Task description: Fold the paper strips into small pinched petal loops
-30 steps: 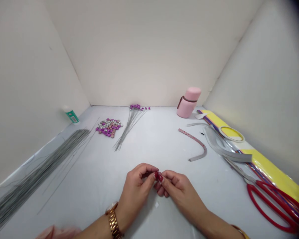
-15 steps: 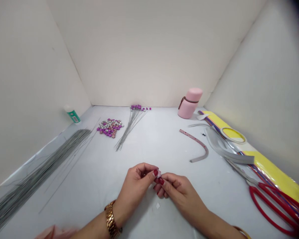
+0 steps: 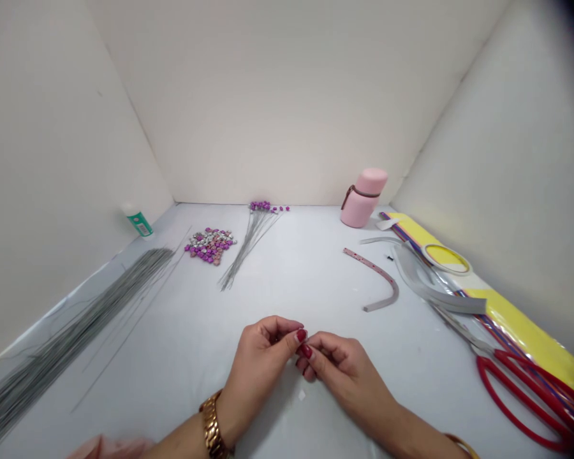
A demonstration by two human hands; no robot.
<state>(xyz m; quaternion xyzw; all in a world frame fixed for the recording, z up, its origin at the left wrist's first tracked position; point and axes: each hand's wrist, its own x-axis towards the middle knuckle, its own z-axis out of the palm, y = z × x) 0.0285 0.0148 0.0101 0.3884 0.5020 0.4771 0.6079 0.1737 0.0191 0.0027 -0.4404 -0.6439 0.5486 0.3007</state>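
Left hand [image 3: 261, 376] and right hand [image 3: 344, 376], bare, with dark red varnished nails, at lower centre of the frame, raised above the worktop and facing each other. Fingertips [image 3: 300, 336] of both hands pinched together, touching at the tips; anything held between them is hidden. Small white paper scrap [image 3: 301, 395] on the worktop just below the hands, the item nearest to them. Gold link wristwatch [image 3: 212, 426] on the left wrist; gold bangle [image 3: 462, 445] on the right wrist. Pale grey worktop [image 3: 287, 287] bounded by off-white walls. Lower left: long sheaf of thin grey wires [image 3: 86, 319], lying diagonally, with pale pink fabric [image 3: 110, 448] at the bottom edge. Upper left: white-capped glue bottle with green label [image 3: 138, 223] in the corner. Upper centre: heap of small purple, silver and pink beads [image 3: 210, 246], beside a bundle of thin wires with purple tips [image 3: 254, 242]. Upper right: pink flask with brown strap [image 3: 363, 199]. Right: curved grey strip with pink dots [image 3: 380, 277], wider curled grey strip [image 3: 435, 296], and roll of clear tape [image 3: 446, 259], on a yellow sheet with striped edge [image 3: 521, 325]. Lower right: red-handled scissors [image 3: 521, 398].
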